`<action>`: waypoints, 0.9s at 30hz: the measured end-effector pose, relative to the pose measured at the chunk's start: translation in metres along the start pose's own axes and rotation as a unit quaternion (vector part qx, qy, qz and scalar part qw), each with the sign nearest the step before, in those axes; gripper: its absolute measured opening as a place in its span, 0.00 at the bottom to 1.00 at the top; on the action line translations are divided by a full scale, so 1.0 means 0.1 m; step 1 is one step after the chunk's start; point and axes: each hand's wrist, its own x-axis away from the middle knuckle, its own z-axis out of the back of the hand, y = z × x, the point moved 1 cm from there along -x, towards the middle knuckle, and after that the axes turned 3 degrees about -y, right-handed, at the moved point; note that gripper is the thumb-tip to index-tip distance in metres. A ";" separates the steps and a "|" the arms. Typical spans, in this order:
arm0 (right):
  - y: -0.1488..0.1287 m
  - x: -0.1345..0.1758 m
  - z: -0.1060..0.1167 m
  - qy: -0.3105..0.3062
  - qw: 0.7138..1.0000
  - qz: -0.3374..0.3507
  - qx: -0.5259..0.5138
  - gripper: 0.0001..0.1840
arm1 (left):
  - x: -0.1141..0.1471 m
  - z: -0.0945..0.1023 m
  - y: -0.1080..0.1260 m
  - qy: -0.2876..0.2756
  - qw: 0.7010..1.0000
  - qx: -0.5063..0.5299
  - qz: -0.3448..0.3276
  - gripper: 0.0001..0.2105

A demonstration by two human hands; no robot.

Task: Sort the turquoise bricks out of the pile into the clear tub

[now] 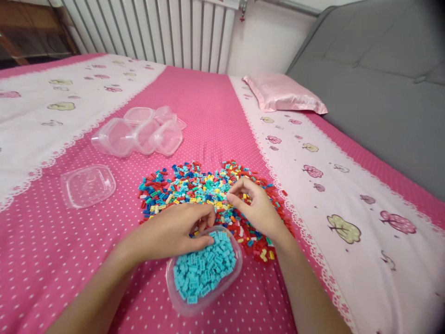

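Note:
A clear plastic container (pixel 239 266) on the bed holds many light-blue toy building bricks (pixel 205 266). My left hand (pixel 177 229) hovers at its far left rim, thumb over the bricks and fingers curled, with a gap between thumb and forefinger. Nothing shows in that gap. Behind the container spreads a pile of mixed building bricks (pixel 187 188) in red, blue, yellow, green and white. Over the right part of this pile is my right hand (pixel 255 206), thumb and forefinger brought together in a pinch. Whatever is between those fingertips is too small to make out.
Several clear plastic containers (pixel 142 132) lie grouped at the back left. A clear lid (pixel 89 185) rests nearer on the pink dotted bedsheet (pixel 146 287). A pink pillow (pixel 283 93) lies by the grey headboard (pixel 368 88), and a white radiator (pixel 156 32) stands beyond the bed.

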 end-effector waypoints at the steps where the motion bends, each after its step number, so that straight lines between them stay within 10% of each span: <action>1: -0.01 0.00 0.00 -0.003 1.000 0.000 0.002 0.06 | 0.00 0.00 0.00 -0.002 1.000 0.001 -0.001 0.05; 27: -0.29 0.14 -0.17 -0.172 0.984 0.045 0.009 0.11 | 0.03 0.10 -0.09 0.058 0.987 0.057 -0.138 0.05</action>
